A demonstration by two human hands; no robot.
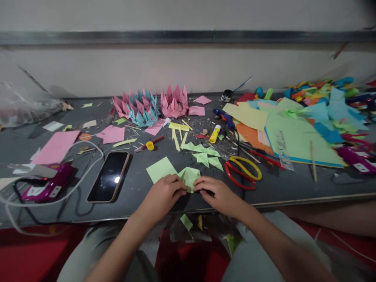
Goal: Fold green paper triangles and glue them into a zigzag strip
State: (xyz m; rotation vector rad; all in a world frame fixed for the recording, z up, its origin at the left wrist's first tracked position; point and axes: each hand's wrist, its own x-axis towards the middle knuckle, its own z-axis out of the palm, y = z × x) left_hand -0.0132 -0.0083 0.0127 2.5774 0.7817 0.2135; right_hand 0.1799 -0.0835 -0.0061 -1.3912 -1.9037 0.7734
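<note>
Between my two hands, near the front edge of the dark table, is a light green paper (190, 176) with fold creases. My left hand (169, 192) pinches its left side with the fingers curled. On the right side, my right hand (216, 192) grips the paper's edge between thumb and fingers. A flat green paper square (161, 169) lies just behind my left hand. Several folded green pieces (202, 152) with pointed shapes sit behind the paper. Scissors (243, 172) with red and yellow handles rest to the right of my right hand.
A phone (108, 177) lies at left beside a white cable (100, 156) and a purple device (51, 182). Folded pink paper (174, 102) and blue paper (143, 113) stand at the back. A glue stick (215, 134), a glue gun (225, 118) and stacked coloured sheets (293, 137) are at right.
</note>
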